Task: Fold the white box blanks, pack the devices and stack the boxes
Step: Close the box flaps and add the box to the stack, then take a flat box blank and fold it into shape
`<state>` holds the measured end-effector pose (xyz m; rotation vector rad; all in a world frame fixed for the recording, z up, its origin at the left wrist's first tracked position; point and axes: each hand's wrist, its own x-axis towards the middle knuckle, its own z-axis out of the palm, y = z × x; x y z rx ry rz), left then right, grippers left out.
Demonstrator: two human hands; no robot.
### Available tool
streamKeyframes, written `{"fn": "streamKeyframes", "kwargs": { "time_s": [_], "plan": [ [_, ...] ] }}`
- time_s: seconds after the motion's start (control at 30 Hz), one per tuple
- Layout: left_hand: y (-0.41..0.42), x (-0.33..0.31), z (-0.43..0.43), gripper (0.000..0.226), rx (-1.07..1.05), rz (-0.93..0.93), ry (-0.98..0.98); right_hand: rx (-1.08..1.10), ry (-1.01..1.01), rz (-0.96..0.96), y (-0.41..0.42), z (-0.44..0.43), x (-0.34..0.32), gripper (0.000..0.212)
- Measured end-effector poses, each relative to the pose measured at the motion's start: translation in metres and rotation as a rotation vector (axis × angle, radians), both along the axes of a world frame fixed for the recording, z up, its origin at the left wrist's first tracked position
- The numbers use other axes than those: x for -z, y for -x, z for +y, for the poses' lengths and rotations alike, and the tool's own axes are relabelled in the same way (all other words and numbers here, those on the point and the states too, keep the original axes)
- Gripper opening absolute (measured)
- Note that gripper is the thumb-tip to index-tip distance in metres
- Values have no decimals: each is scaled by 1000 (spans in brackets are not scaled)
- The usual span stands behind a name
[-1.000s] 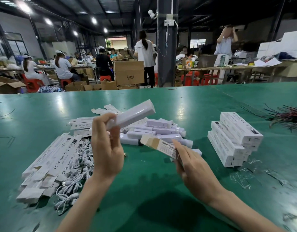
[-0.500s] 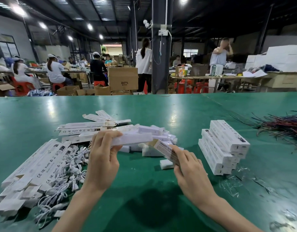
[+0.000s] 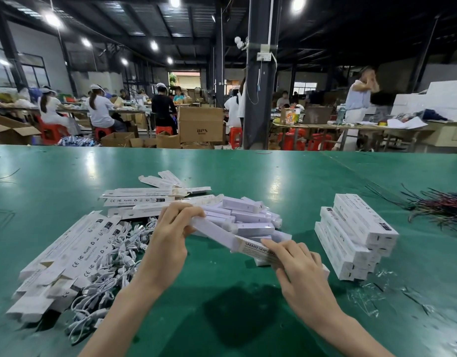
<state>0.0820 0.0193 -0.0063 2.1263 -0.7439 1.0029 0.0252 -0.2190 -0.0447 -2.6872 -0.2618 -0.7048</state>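
My left hand (image 3: pixel 168 243) grips the near end of a long white device (image 3: pixel 214 231), whose far end meets the open mouth of a white box (image 3: pixel 255 249) printed "SMART SENSOR". My right hand (image 3: pixel 299 269) holds that box just above the green table (image 3: pixel 222 318). Behind the hands lies a heap of loose white devices (image 3: pixel 248 217). Flat box blanks (image 3: pixel 75 253) lie fanned out at the left, with more blanks (image 3: pixel 145 199) further back. A stack of packed boxes (image 3: pixel 356 235) stands at the right.
A tangle of white cables (image 3: pixel 111 269) lies beside the left blanks. Red and black wires (image 3: pixel 443 207) sprawl at the far right. Clear plastic scraps (image 3: pixel 366 297) litter the table near the stack. Behind the table, people sit working among cardboard cartons (image 3: pixel 200 124) and a dark pillar (image 3: pixel 258 73).
My left hand has lowered the device from a raised tilt and brought its end to the open mouth of the box in my right hand. Both hands have drawn closer together.
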Motion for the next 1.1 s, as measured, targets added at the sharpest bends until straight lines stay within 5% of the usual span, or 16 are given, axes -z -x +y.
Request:
{"fn": "streamKeyframes", "kwargs": {
  "time_s": [0.4,0.73,0.83,1.1],
  "plan": [
    [10,2,-10,39,16,153,172,-93,-85,56,-3,-9,-1,57],
    [6,4,-10,6,164,543,312,-89,-71,14,-2,-8,-3,62],
    [11,6,-19,24,219,625,359,-124,-59,28,-1,-5,-2,62],
    [30,21,-50,18,154,379,209,-149,-192,9,-1,0,-2,59]
  ]
}}
